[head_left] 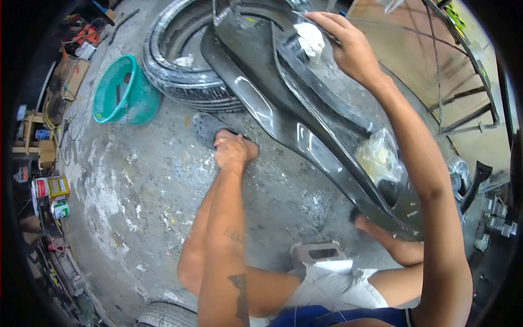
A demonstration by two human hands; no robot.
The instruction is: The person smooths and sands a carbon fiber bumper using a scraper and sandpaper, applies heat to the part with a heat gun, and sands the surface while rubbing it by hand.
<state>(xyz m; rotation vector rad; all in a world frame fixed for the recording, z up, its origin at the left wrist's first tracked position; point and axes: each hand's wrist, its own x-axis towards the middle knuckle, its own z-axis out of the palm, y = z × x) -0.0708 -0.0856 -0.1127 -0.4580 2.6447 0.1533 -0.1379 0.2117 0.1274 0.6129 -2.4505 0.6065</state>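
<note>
My right hand [348,46] is at the upper end of a glossy dark carbon-fibre part [289,117], its fingers together around a small pale edge that I cannot make out. Just below those fingers is a crumpled white wad [310,41]. The long curved part leans across a tyre [201,92] and runs down to the lower right. My left hand [231,148] is low by my foot, with curled fingers against it; anything inside them is hidden. A grey clog [202,128] is beside that hand.
A teal basin [131,101] stands left of the tyre. A clear plastic bag [378,155] with pale contents lies right of the part. Cans [58,188] line the left side. A large panel [408,49] leans at the upper right. Another tyre [166,315] shows at the bottom.
</note>
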